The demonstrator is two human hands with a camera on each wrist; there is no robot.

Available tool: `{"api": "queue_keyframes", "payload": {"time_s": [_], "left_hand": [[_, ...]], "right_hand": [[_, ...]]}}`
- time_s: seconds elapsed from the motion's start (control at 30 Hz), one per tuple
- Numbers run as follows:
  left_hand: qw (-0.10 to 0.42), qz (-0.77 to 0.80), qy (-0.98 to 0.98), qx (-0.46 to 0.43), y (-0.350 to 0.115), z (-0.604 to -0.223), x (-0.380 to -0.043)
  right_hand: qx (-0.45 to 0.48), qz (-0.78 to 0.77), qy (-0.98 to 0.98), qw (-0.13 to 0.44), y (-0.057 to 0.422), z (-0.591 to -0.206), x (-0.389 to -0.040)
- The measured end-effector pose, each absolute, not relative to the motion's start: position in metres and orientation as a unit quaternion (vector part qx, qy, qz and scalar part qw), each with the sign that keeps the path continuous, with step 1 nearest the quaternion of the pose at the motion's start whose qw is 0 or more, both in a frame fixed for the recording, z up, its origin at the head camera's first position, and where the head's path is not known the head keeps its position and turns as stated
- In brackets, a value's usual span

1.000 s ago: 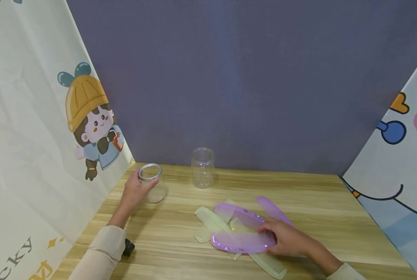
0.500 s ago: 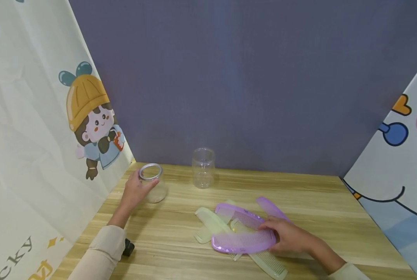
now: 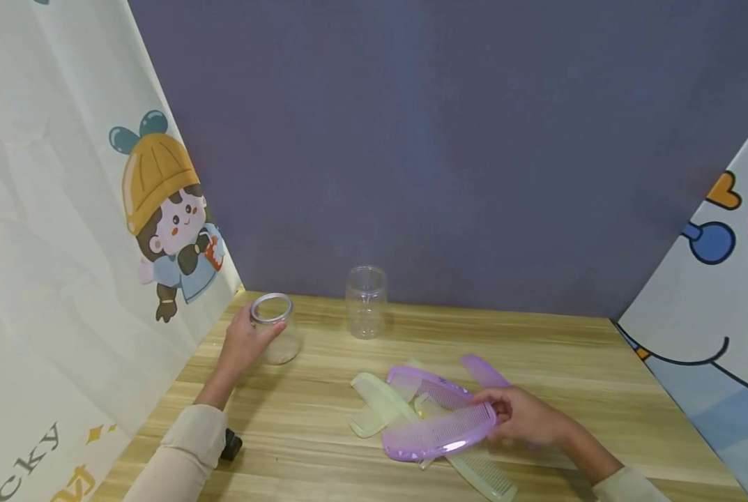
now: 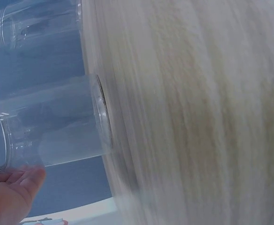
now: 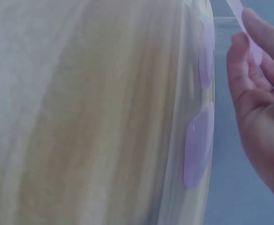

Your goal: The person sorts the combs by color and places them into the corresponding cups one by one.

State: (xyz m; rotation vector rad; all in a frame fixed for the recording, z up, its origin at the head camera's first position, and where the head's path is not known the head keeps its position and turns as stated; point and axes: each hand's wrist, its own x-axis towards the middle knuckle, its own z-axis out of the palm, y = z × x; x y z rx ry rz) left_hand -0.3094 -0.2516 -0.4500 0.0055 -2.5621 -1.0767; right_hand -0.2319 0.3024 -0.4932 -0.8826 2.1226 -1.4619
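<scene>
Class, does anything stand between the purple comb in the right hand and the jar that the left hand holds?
Nothing upright shows between the purple comb and the held jar; only pale green combs lie low on the table there. The second jar stands farther back.

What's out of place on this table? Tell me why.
Only one spot looks untidy: pale green combs and a purple comb lie crossed in a loose heap on the table, pointing different ways. The clear jar at the back stands upright, and nothing looks spilled or plainly broken.

Letters "cky" (image 3: 28, 460) stand on the white left-hand panel (image 3: 41, 244)
</scene>
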Motion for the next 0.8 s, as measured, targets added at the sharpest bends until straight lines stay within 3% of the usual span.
{"api": "queue_keyframes", "payload": {"time_s": [0.33, 0.8], "left_hand": [[0.177, -0.378, -0.909, 0.002, -0.252, -0.451, -0.31], [0.178, -0.383, -0.906, 0.006, -0.252, -0.452, -0.309]], "right_hand": [[-0.321, -0.597, 0.694, 0.245, 0.309, -0.492, -0.243], [-0.301, -0.607, 0.695, 0.242, 0.303, -0.482, -0.252]]}}
